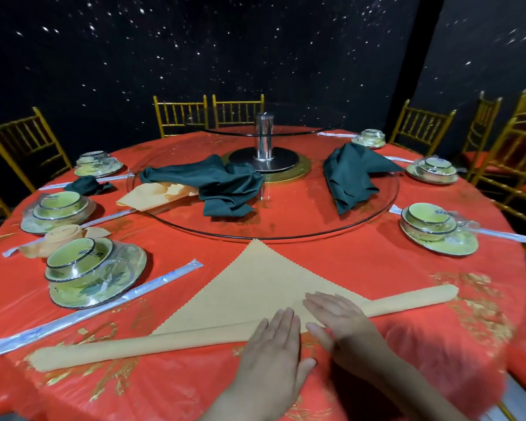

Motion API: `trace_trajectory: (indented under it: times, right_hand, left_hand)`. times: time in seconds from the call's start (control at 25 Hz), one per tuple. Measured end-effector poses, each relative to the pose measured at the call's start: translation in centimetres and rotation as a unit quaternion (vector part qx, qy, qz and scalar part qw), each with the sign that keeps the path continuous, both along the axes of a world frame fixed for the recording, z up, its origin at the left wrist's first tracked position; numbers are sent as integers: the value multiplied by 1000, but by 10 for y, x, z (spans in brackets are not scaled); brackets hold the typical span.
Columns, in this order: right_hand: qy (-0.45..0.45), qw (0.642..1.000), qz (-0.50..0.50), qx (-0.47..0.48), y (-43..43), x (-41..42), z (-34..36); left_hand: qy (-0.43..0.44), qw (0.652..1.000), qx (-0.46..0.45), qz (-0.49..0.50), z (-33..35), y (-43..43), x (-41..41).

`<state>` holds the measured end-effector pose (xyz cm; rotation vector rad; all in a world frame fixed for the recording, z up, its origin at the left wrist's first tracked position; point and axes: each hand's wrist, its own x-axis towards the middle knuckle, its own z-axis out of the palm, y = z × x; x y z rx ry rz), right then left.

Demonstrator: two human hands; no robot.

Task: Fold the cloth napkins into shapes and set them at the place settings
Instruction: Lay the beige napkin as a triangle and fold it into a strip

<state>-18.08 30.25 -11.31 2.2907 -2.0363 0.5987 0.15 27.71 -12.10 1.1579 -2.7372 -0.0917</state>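
— Head view: how's the peach napkin [255, 284]?
— Triangle at the desk's [407, 259] six o'clock, near edge rolled; left hand [271, 354] and right hand [343, 326] press it, grips released, hiding the roll's middle.

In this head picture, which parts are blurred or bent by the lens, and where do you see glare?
Head view: the left hand and right hand look slightly soft on the peach napkin; head view: the tablecloth smears at its near right edge; the gold chair at far left leans from wide-angle distortion; the plastic-wrapped bowl carries glare.
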Motion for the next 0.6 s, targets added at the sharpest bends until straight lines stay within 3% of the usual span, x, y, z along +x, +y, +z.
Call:
trace_trajectory:
  times: [0.08, 0.28, 0.6]
  right_hand:
    - [54, 998, 2, 18, 15, -9, -4]
    - [72, 988, -103, 84, 33, -57, -4]
    - [43, 955, -245, 162, 47, -114, 5]
  left_hand:
    - [1, 1000, -23, -2, -1, 0, 0]
    - [6, 999, -37, -5, -3, -1, 0]
    - [-22, 998, -52, -13, -5, -4, 1]
